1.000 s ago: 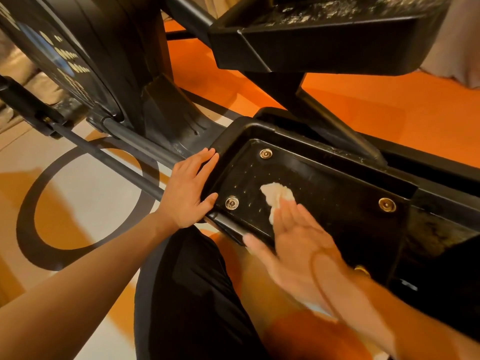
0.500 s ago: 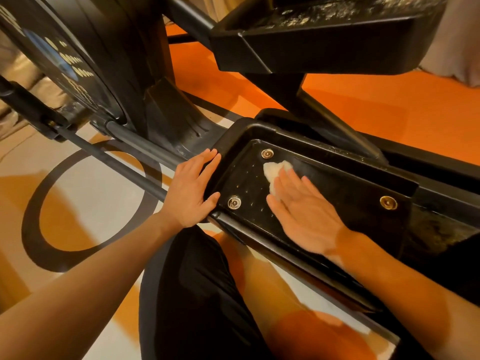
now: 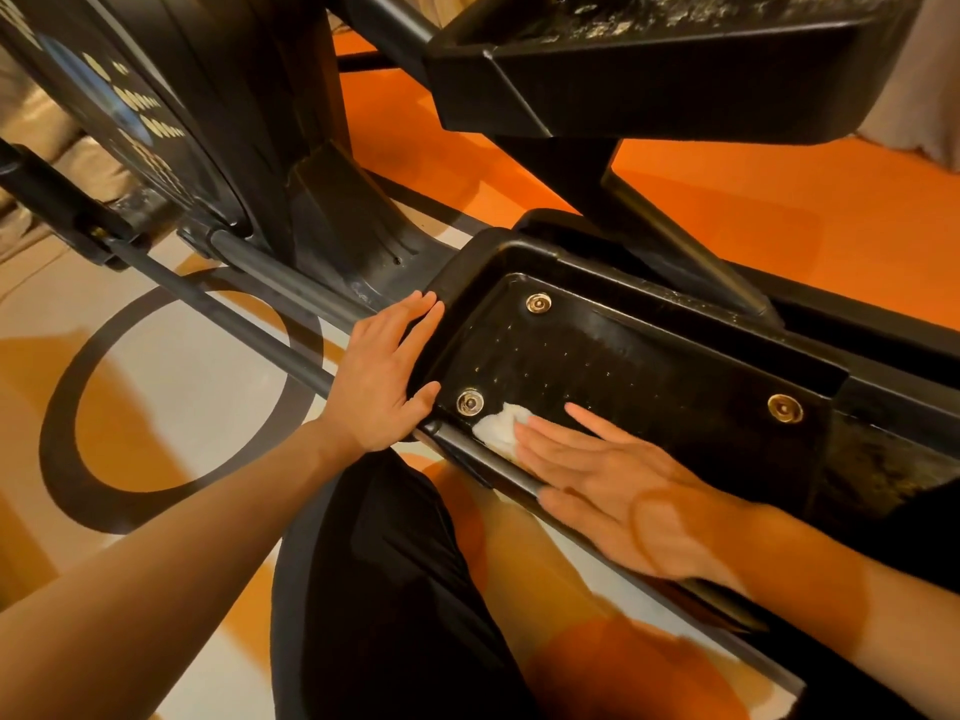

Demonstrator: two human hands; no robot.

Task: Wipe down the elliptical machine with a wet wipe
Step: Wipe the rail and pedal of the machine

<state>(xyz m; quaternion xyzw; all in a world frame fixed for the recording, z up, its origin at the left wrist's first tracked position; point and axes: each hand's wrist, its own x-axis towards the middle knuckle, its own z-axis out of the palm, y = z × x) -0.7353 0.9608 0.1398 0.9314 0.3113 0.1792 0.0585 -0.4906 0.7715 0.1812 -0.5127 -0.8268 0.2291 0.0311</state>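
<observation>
The black elliptical machine fills the view. Its near foot pedal is a shallow tray with round metal bolts. A crumpled white wet wipe lies at the pedal's near front corner, beside one bolt. My right hand lies flat with straight fingers, pressing the wipe against the pedal and its near rim. My left hand rests flat with straight fingers on the pedal's front end, thumb hooked at the corner.
The second pedal hangs higher at the top right. The flywheel housing and a grey rail stand to the left. My knee in black cloth is below. The floor mat is orange with a dark ring.
My right hand has slid the wipe from the pedal's far front bolt back toward me to the near front corner. My left hand has stayed on the pedal's front end.
</observation>
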